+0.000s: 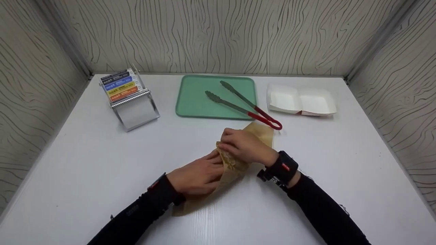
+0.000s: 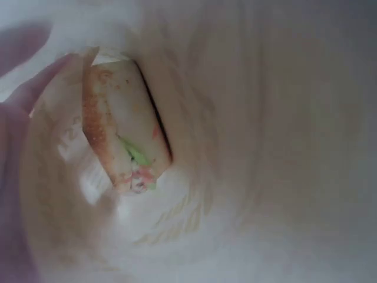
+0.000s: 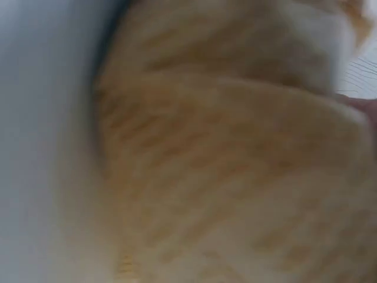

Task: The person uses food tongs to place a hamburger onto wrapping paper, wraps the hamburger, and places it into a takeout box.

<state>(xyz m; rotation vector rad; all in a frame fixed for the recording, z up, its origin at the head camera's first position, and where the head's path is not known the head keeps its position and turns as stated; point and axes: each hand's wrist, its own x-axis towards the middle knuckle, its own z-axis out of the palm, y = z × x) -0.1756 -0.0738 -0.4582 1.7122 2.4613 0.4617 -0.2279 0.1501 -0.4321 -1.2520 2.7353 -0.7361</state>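
Note:
A sheet of brown printed wrapping paper [image 1: 262, 132] lies diagonally on the table, folded up at its middle. My right hand [image 1: 247, 145] grips the folded edge with curled fingers, thumb against the paper. Beside it my left hand [image 1: 197, 174] presses on the paper, fingers extended and their tips at the fold. In the left wrist view, a toasted sandwich [image 2: 121, 118] with green and pink filling shows inside the paper; from the head it is mostly hidden. Raised paper [image 3: 235, 171] fills most of the right wrist view, blurred.
Tongs [image 1: 235, 109] with red handles lie across a green tray [image 1: 190, 110], handles jutting over its front edge toward the paper. An open white paper box [image 1: 301, 102] stands at back right. A metal rack [image 1: 134, 110] with colourful boxes stands at back left.

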